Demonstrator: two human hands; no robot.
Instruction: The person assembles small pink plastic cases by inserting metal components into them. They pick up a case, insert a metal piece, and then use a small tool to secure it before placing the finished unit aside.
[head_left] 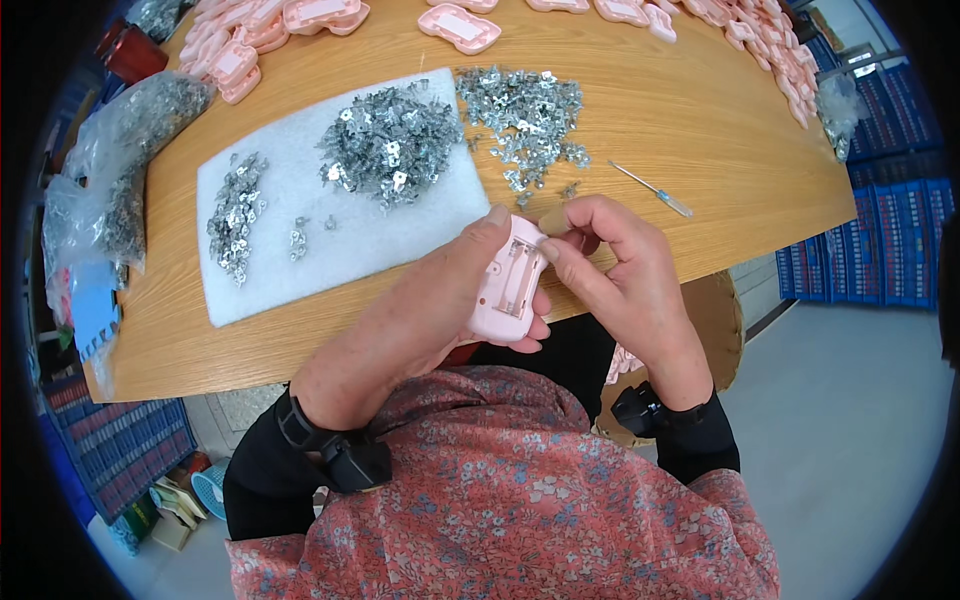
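A pale pink plastic casing is held up over the table's near edge, its recessed compartment facing up. My left hand grips it from the left, thumb along the upper edge and fingertips showing past the lower right side. My right hand is closed in a pinch at the casing's upper right edge, by the end of the compartment. A tan covering wraps one of its fingers. Whatever lies between those fingertips is too small to make out. Shiny strips, apparently metal contacts, show inside the compartment.
On a white foam sheet lie heaps of small metal plates; another heap sits beside it. A blue-handled screwdriver lies to the right. Pink casings line the far edge. Plastic bags stand left.
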